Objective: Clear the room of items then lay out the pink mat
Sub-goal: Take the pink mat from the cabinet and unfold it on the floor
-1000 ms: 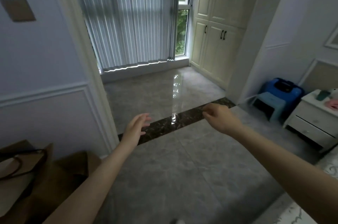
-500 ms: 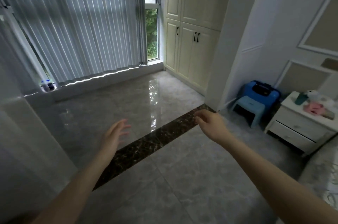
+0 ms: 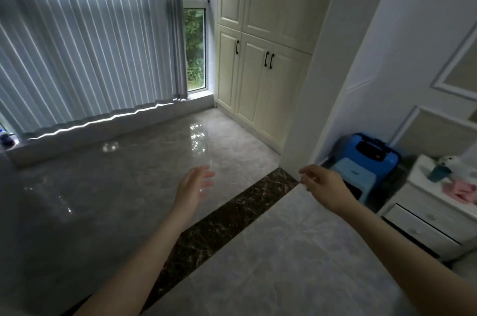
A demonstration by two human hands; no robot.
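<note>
At the far left, grey blinds (image 3: 85,39) hang down to a low sill, with a strip of window (image 3: 195,47) showing green beyond their right edge. Below them spreads the glossy grey floor (image 3: 90,199), crossed by a dark marble strip (image 3: 232,215) that runs from near left to far right.

The left hand (image 3: 195,185) hangs in the air above the floor just beyond the strip — fingers straight and spread, holding nothing. Far behind it, right of the window, stand cream cupboards (image 3: 263,39) with black handles.

The right hand (image 3: 324,184) is raised over the strip's far end, beside the corner of a white wall (image 3: 387,44); its fingers are loosely curled and it grips nothing. The two hands are well apart.

Past the right hand, a light blue stool (image 3: 352,175) stands in front of a blue suitcase (image 3: 371,151). At the far right is a white nightstand (image 3: 428,215) — on top of it a teal cup (image 3: 438,172), a white plush toy (image 3: 450,160) and a bit of pink cloth (image 3: 460,190). I cannot tell whether that cloth is the pink mat; no mat lies on the floor.
</note>
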